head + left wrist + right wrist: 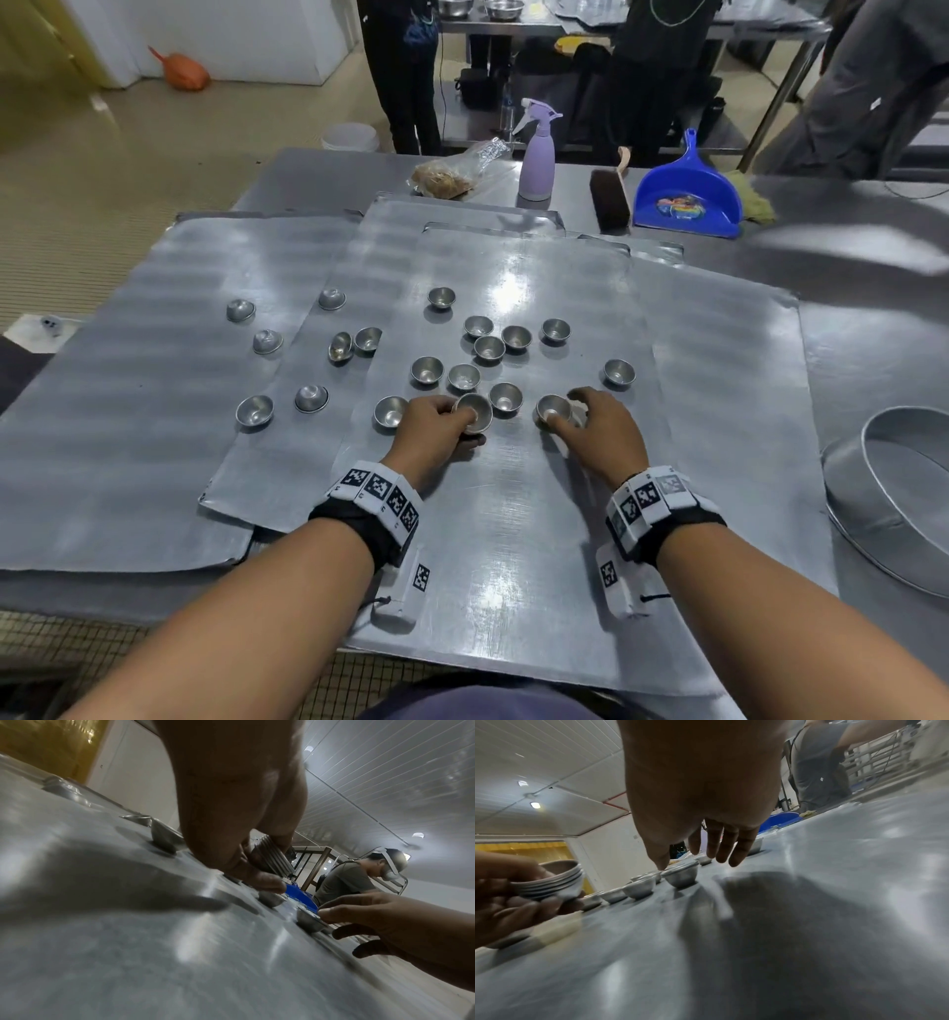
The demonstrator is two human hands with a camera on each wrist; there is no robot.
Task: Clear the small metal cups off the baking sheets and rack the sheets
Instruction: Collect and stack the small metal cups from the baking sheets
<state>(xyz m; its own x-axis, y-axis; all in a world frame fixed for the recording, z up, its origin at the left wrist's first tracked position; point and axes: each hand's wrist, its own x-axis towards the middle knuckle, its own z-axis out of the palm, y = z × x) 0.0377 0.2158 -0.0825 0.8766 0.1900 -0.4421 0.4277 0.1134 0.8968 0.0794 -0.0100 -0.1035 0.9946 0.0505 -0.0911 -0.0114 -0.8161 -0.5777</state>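
Several small metal cups (489, 348) lie scattered over overlapping baking sheets (513, 539) on the steel table; some on the left sheet (128, 437) sit upside down. My left hand (464, 419) grips a nested stack of cups (475, 409), seen tilted in the left wrist view (272, 860) and clearly in the right wrist view (552, 882). My right hand (565, 408) hovers over a single upright cup (553, 408). Its thumb touches the near rim of that cup (681, 877), and the fingers (721, 845) hang straight above it without closing.
At the table's far side stand a lilac spray bottle (536, 154), a brush (610, 198), a blue dustpan (688, 195) and a plastic bag (452, 174). A round metal ring pan (893, 493) lies at the right. People stand beyond the table.
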